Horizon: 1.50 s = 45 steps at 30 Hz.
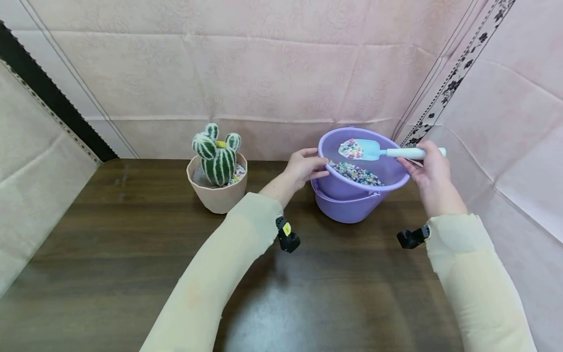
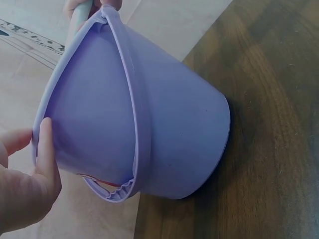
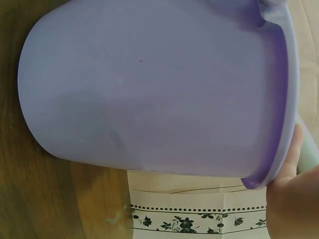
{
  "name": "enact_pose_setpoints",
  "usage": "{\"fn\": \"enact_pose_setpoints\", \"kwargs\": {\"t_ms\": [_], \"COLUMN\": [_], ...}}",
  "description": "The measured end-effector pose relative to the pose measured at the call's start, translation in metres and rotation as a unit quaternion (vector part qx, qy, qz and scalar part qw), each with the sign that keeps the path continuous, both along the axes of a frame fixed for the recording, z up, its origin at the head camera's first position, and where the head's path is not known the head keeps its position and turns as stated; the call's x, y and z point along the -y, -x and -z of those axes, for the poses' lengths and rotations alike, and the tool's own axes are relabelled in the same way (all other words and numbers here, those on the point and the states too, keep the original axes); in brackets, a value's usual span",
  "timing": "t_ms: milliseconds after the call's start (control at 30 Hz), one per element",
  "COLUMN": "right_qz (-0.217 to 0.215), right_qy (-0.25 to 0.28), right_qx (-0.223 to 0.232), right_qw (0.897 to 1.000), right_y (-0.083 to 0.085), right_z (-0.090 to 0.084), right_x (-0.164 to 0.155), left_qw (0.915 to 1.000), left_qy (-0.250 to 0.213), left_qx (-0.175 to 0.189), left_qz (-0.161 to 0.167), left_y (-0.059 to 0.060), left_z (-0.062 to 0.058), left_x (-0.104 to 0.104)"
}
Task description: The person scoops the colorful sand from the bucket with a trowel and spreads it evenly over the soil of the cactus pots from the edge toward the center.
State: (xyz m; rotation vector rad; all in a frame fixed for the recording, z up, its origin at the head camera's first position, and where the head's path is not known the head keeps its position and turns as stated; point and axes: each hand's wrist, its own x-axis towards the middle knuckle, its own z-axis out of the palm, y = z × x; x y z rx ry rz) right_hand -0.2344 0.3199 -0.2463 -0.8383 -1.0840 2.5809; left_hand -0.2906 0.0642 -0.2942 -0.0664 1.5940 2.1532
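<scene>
Left hand (image 1: 303,166) grips the tilted bucket (image 1: 352,200) rim; right hand (image 1: 428,168) seemingly clasps the pebble-laden scoop (image 1: 367,149).

A purple bucket (image 1: 352,200) holds multicoloured pebbles (image 1: 356,173); the pale-blue scoop (image 1: 371,149) matches neither; the cactus (image 1: 216,154) is green, white-striped.

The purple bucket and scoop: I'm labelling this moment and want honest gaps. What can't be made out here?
- How deep the pebbles lie: head view, the purple bucket wall hides them.
- The scoop: missing from both wrist views but for a sliver of handle; bucket wall blocks it.
- Right hand fingers: head view, curled under the handle; right wrist view cuts them at the edge.
- Left hand fingertips: over the rim, hidden.
- Cactus pot contents: cactus partly covers them.
</scene>
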Motion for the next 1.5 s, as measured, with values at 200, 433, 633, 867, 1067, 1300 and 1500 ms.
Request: {"fn": "enact_pose_setpoints", "kwargs": {"t_ms": [200, 433, 633, 867, 1067, 1300, 1500], "right_qz": [-0.010, -0.020, -0.036, -0.057, -0.089, -0.115, -0.124], "right_qy": [0.007, 0.027, 0.056, 0.066, 0.057, 0.054, 0.054], "right_qx": [-0.003, -0.005, -0.018, -0.027, -0.023, -0.020, -0.011], "right_qw": [1.000, 0.999, 0.998, 0.996, 0.994, 0.992, 0.991], "right_y": [-0.002, 0.000, 0.003, 0.006, 0.008, 0.014, 0.017], "right_z": [-0.002, -0.007, -0.011, -0.016, -0.020, -0.020, -0.018], "right_x": [0.002, 0.009, 0.019, 0.041, 0.061, 0.083, 0.099], "left_qw": [0.9975, 0.9959, 0.9909, 0.9854, 0.9825, 0.9799, 0.9804], "left_qy": [0.055, 0.050, 0.074, 0.102, 0.113, 0.116, 0.108], "left_qx": [-0.038, -0.065, -0.082, -0.101, -0.106, -0.100, -0.108], "left_qz": [0.020, 0.039, 0.077, 0.092, 0.104, 0.127, 0.125], "left_y": [-0.004, -0.007, -0.014, -0.022, -0.029, -0.036, -0.039], "left_z": [-0.004, -0.008, -0.012, -0.018, -0.025, -0.022, -0.015], "left_x": [0.015, 0.045, 0.074, 0.104, 0.132, 0.174, 0.209]}}
